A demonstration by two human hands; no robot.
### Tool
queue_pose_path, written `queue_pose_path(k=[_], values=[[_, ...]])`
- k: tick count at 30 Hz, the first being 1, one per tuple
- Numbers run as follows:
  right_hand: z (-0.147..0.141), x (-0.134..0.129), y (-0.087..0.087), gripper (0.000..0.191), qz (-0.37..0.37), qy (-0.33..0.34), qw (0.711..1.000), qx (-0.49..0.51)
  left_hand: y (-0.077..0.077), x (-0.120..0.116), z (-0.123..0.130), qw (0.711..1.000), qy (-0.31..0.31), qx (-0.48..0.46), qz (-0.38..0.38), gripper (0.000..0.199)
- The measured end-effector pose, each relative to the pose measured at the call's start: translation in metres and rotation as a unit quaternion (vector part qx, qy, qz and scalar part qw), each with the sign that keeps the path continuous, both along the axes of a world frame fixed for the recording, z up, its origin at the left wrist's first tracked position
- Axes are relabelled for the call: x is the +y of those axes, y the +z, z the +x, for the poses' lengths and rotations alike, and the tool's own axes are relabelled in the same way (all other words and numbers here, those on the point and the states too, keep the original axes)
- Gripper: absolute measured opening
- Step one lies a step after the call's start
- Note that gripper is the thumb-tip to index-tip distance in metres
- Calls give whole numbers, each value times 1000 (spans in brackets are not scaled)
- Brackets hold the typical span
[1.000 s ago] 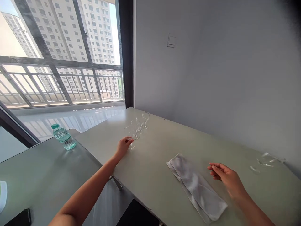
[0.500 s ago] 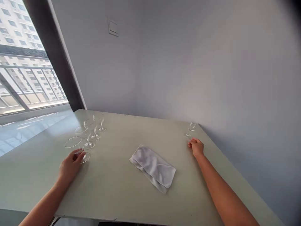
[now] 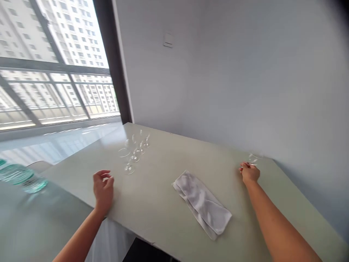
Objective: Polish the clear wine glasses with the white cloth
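My left hand hovers above the near left part of the table, fingers loosely curled and apart, with nothing in them. Just beyond it, a row of several clear stemmed glasses stands upright, running away toward the back edge. On the right, the fingers of my right hand are closed around the lower part of another clear glass; its stem and foot are mostly hidden by the hand. Between my hands lies a folded light grey cloth, touched by neither.
The pale green table meets a grey wall at the back and right. Bluish-green clear bottles lie blurred on a lower surface at the left. Behind them is a large window with a railing. A dark seat shows below the front edge.
The view has swung left, bringing the bottles into sight. My left hand has let go of the nearest glass and drawn back from it. My right hand has closed on the right-hand glass.
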State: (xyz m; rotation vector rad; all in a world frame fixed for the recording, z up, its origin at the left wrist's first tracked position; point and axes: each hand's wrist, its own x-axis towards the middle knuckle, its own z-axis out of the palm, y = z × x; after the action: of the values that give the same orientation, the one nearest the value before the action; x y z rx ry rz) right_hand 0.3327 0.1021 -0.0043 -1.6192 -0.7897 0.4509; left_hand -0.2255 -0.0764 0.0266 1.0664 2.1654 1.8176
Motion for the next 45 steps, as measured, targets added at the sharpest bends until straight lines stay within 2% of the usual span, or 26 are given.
queue_pose_path(k=[2, 5, 8, 12, 16, 18, 20, 24, 26, 29, 35, 40, 43, 45], values=[[-30, 2, 4, 29, 0, 42, 999, 9, 3, -6, 13, 998, -57, -9, 30, 25], [-96, -8, 19, 36, 17, 162, 986, 24, 8, -9, 38, 991, -134, -28, -2, 21], [-174, -41, 40, 42, 32, 320, 946, 25, 13, -6, 64, 977, -214, -10, -17, 20], [-263, -99, 57, 42, -12, 489, 872, 14, 19, 0, 95, 954, -298, 30, -6, 23], [-314, -137, 52, 38, -15, 578, 816, 17, 19, -1, 115, 949, -313, 45, -17, 30], [-329, -146, 47, 39, -8, 593, 805, 29, 15, -3, 120, 953, -300, 15, -37, 25], [-339, -151, 41, 37, 3, 591, 806, 21, 10, -6, 119, 953, -297, -41, -55, 22], [-346, -156, 35, 44, -13, 610, 792, -27, 1, -8, 102, 941, -308, -128, -56, 35], [-342, -157, 34, 49, -31, 614, 788, -34, -3, -7, 87, 948, -288, -127, -47, 39], [-329, -158, 35, 50, -49, 599, 799, -9, -9, -4, 63, 960, -256, -102, -49, 40], [-292, -155, 37, 51, -76, 557, 825, 59, -23, 4, 34, 970, -219, -94, -45, 38], [-257, -161, 45, 51, -75, 523, 845, 80, -19, 9, 27, 978, -186, -87, -35, 29], [-229, -165, 49, 48, -72, 494, 865, 43, -14, 7, 24, 978, -181, -82, -57, 34], [-207, -166, 47, 41, -74, 462, 883, -35, -12, 1, 23, 984, -150, -66, -68, 37]])
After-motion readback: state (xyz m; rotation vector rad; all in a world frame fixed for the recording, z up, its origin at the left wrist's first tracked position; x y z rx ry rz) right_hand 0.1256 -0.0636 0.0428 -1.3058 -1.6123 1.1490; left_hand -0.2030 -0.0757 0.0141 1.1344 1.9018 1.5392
